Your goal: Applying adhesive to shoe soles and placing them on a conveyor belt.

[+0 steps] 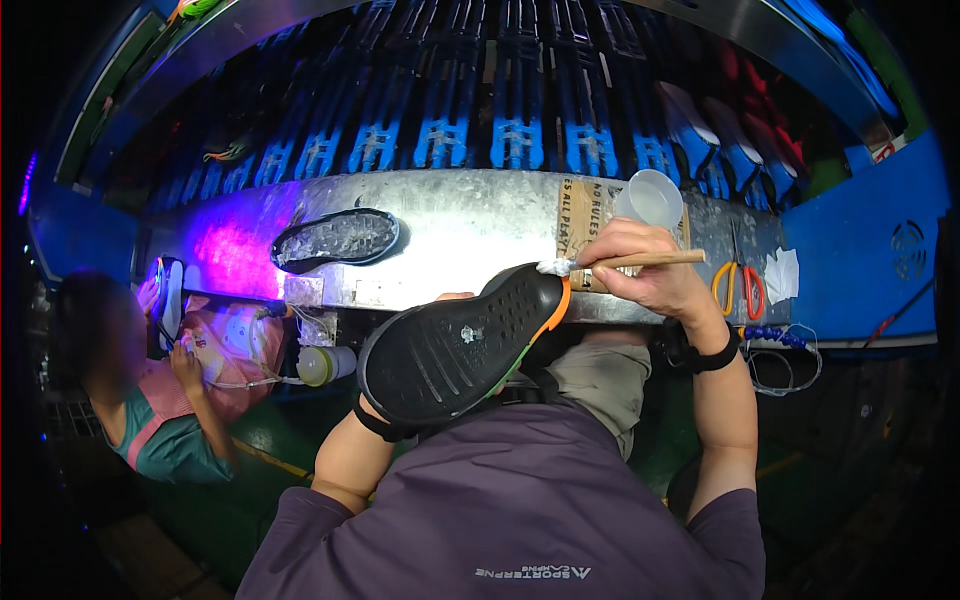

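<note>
My left hand (455,296) is mostly hidden behind a black shoe (455,350), with only some fingers showing past its edge. The shoe is tilted with its underside toward me; holes and grooves mark that face, and orange and green show along its side. My right hand (640,262) is closed round the wooden handle of a brush (665,259). The brush's white, coated tip touches the narrow far end of the shoe. Beyond that hand, a translucent plastic cup (650,197) stands on printed cardboard (577,215).
A dark shoe sole (335,240) lies on the metal bench (470,225). To the right are orange-and-red-handled scissors (738,288) and white paper (782,275). Behind the bench runs a rack with blue holders (517,145). At left, a co-worker (200,390) handles another shoe (168,298).
</note>
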Demonstrator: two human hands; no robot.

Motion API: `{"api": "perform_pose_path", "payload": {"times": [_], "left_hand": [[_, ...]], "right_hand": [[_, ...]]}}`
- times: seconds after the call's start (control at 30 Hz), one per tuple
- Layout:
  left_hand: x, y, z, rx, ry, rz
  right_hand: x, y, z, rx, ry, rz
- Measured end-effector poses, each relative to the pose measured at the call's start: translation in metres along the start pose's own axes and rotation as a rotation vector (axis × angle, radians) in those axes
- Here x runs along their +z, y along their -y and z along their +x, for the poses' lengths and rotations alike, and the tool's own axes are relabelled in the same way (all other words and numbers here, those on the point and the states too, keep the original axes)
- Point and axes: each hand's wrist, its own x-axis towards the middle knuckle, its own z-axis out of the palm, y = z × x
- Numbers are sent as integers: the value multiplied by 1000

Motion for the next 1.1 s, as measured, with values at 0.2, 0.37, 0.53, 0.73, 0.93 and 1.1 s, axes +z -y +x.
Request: {"api": "perform_pose_path", "payload": {"times": [0.2, 0.37, 0.53, 0.73, 0.93, 1.1], "left_hand": [[40, -18, -16, 82, 175, -50], [73, -28, -16, 274, 317, 111], [72, -26, -14, 398, 278, 290], [59, -27, -11, 405, 218, 456], [58, -26, -11, 443, 273, 417], [60, -28, -13, 454, 258, 407]], "right_hand": [[16, 14, -14, 81, -137, -43], [34, 23, -20, 122, -322, -71], [45, 32, -22, 147, -369, -39], [45, 36, -20, 167, -427, 94], [43, 36, -15, 123, -395, -28], [47, 40, -22, 22, -310, -40]]}}
